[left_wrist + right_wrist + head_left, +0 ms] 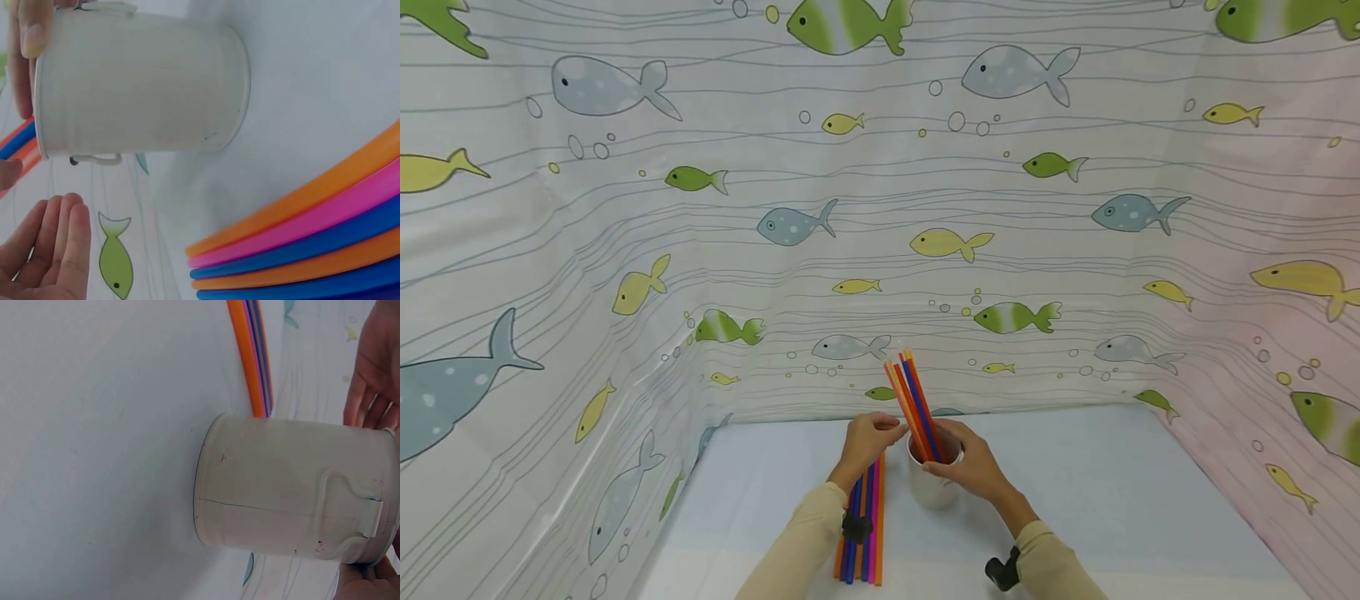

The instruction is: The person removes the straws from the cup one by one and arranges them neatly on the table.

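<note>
A white pail [934,487] with small wire handles on its sides stands upright on the table. Several long, thin orange, red and blue sticks [917,408] lean to the left inside it. My right hand [973,462] holds the pail at its rim, thumb in front and fingers behind. Left of the rim is my left hand [868,442]; its fingers look fairly straight in the left wrist view, with the thumb apart from them near the sticks. Whether that thumb touches a stick I cannot tell. The pail [144,81] hides the sticks' lower ends.
A row of orange, blue and pink sticks [872,550] lies side by side on the white table [1075,500], left of the pail and partly under my left forearm. A fish-patterned curtain [880,250] surrounds the table at the back and both sides.
</note>
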{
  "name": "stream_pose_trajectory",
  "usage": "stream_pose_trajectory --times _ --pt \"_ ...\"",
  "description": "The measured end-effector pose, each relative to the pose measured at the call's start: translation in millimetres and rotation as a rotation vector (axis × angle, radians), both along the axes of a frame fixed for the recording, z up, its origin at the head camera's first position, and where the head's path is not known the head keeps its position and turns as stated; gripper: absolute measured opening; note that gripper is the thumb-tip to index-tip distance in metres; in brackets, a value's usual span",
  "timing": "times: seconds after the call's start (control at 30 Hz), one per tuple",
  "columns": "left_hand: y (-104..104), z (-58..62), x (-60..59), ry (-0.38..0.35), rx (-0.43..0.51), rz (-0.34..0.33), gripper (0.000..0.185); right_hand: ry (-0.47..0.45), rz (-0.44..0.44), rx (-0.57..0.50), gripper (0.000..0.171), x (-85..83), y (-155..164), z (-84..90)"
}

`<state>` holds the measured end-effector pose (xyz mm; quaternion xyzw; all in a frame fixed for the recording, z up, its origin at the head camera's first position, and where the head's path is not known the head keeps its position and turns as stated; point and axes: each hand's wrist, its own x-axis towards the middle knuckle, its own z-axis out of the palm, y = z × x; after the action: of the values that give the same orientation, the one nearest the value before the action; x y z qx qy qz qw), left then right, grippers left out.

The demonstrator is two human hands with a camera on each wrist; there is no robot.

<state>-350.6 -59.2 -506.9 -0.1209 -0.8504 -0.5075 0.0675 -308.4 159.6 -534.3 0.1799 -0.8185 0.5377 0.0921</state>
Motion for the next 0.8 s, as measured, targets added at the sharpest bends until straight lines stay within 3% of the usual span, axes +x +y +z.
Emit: stream_pose_trajectory --times 0.13,0.3,0.6,0.8 --pt "5.6 2.4 -0.9 -0.013 0.025 -0.001 0.032 0.017 0.015 -0.007 0.073 12.6 -3.0 17.1" --pt "13.6 4.3 -1.1 -0.006 -0.01 0.024 0.028 0.024 0.034 0.008 0.07 23.0 -3.9 31.1" --pt "25.1 -1.1 -4.0 0.036 0.014 0.029 0.025 0.026 0.006 0.013 0.074 0.2 -0.5 -4.2" --pt "31.2 -1.0 -6.2 0.072 -0.003 0.051 0.022 0.01 -0.003 0.03 0.076 -3.0 2.3 -6.7"
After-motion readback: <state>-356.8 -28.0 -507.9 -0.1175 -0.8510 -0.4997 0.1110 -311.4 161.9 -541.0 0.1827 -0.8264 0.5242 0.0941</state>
